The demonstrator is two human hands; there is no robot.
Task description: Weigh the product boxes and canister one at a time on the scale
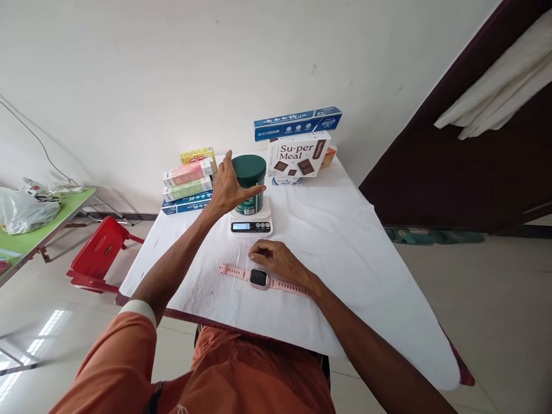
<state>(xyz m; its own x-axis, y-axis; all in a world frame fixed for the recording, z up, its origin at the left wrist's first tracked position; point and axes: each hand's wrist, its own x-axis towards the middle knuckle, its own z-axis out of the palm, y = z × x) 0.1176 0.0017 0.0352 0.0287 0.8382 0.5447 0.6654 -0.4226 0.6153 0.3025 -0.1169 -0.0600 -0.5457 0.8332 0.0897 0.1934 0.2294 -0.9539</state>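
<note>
A dark green lidded canister (255,167) stands on a white digital kitchen scale (264,217), whose small display is lit. My left hand (227,187) is at the canister's left side, thumb stretched across its front and fingers spread upward beside the lid. It does not look closed around the canister. Nearer to me, a pink smartwatch (259,278) lies flat with its strap stretched out. My right hand (280,260) rests just above the watch, fingers loosely curved, a gap between thumb and forefinger, nothing seen in it. My right wrist covers the strap's right end.
Left of the canister, several small boxes (188,188) are stacked. Behind to the right, a blue toothpaste box (297,123) lies on a white Su-per Meal box (297,155). A white cloth (345,253) covers the table. A red chair (101,253) and green table (64,215) stand left.
</note>
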